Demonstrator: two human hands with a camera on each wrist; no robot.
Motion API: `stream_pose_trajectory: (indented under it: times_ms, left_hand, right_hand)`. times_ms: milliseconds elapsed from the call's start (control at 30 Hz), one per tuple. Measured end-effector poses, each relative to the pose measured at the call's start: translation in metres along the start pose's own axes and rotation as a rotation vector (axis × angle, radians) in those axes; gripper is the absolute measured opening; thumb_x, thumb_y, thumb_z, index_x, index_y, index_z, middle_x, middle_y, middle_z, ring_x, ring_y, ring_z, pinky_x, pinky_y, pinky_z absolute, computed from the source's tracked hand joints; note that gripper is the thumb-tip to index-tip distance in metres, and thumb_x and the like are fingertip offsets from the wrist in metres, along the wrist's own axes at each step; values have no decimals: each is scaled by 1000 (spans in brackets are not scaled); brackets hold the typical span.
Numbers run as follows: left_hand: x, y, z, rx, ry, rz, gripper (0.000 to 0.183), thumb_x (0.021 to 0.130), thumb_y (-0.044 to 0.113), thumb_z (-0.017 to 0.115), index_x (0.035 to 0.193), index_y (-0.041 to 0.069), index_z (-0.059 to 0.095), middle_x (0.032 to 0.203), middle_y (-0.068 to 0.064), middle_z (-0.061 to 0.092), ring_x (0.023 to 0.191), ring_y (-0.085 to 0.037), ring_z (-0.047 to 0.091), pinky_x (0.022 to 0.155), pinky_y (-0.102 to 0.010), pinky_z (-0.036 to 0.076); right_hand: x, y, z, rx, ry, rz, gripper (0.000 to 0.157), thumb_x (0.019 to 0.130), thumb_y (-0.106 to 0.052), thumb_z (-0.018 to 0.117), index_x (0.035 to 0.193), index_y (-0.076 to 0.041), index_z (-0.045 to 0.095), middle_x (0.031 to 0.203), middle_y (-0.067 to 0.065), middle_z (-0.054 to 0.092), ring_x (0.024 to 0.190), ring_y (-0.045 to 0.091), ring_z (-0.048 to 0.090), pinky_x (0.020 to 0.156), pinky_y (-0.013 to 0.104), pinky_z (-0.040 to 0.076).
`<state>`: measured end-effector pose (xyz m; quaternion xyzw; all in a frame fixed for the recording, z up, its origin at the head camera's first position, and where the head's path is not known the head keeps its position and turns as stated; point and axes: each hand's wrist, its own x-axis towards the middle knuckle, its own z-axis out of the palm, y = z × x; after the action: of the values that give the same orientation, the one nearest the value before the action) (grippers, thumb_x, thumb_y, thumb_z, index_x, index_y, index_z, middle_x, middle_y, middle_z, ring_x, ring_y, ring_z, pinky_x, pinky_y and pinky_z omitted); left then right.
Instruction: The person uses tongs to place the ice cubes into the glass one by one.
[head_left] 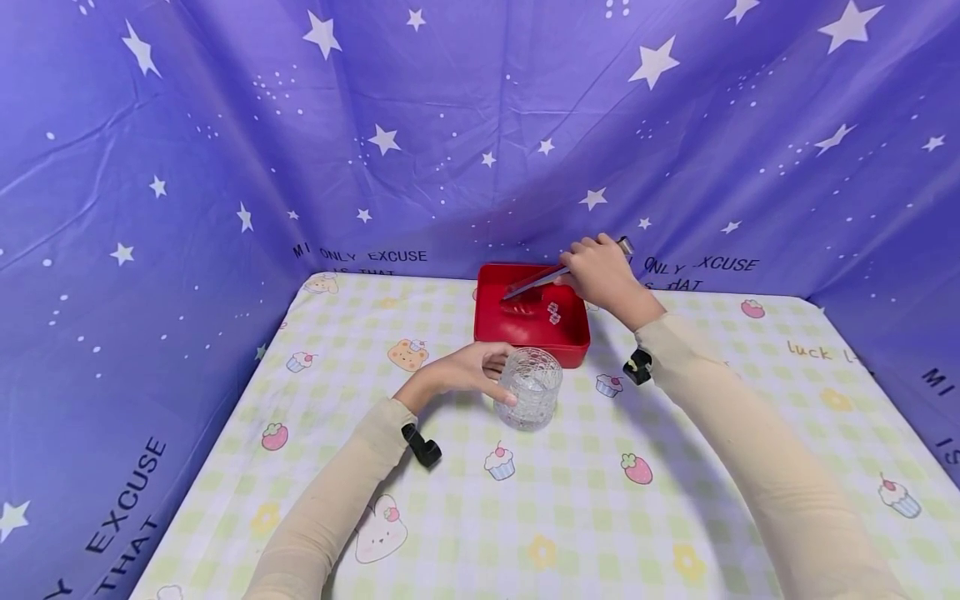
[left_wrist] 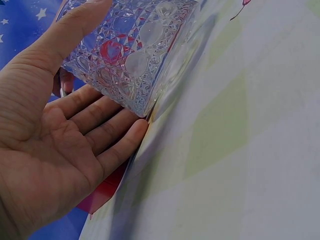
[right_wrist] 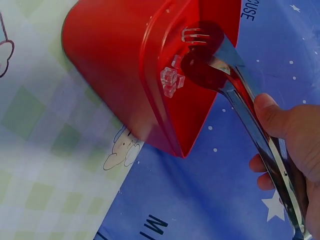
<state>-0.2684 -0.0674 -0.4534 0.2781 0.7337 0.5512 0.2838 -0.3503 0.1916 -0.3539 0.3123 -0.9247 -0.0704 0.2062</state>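
Note:
A clear patterned glass (head_left: 528, 392) stands upright on the table, with my left hand (head_left: 465, 371) at its left side. In the left wrist view, the thumb lies along the glass wall (left_wrist: 137, 42) while the other fingers reach behind its base. My right hand (head_left: 600, 271) grips metal tongs (right_wrist: 262, 142) by their arms. The tongs slant down into a red plastic basin (head_left: 532, 340); one end is forked, the other a rounded scoop. Several small clear cubes (right_wrist: 170, 80) lie in the basin beside the scoop end.
A checked tablecloth (head_left: 585, 517) printed with cupcakes, strawberries and animals covers the table. Blue star-patterned curtains (head_left: 450, 108) hang behind and at both sides. The basin is near the back edge, just behind the glass. Black straps (head_left: 423, 447) sit on both wrists.

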Motion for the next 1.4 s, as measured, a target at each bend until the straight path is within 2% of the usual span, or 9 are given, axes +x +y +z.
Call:
stream_pose_trajectory:
  times_ms: [467, 633, 900, 1400]
  left_hand:
    - [1, 1, 2, -46, -52, 10, 63, 80, -1, 83, 135, 4, 52, 133, -14, 66, 126, -21, 63, 113, -31, 49]
    - [1, 1, 2, -29, -46, 6, 64, 80, 0, 84, 135, 6, 53, 134, -12, 65, 130, -20, 60, 114, -31, 47]
    - [1, -1, 2, -25, -57, 10, 72, 82, 2, 82, 147, 9, 52, 140, -9, 63, 133, -21, 58, 114, -32, 48]
    - [2, -3, 1, -16, -48, -2, 69, 81, 2, 83, 144, 8, 54, 138, -8, 64, 134, -21, 57, 114, -31, 47]
  right_hand:
    - [0, -7, 9, -16, 47, 0, 27, 88, -28, 79, 84, -3, 71, 81, 15, 71, 82, 35, 64, 74, 46, 44]
    - [0, -8, 11, -28, 62, 10, 26, 87, -26, 79, 82, -2, 70, 80, 14, 71, 79, 35, 64, 75, 46, 43]
    - [0, -9, 15, -15, 93, 23, 23, 85, -23, 80, 80, -3, 72, 78, 13, 72, 78, 34, 64, 76, 47, 42]
    - [-1, -7, 19, 0, 103, 45, 21, 85, -22, 81, 79, -4, 72, 77, 12, 72, 75, 32, 63, 74, 46, 40]
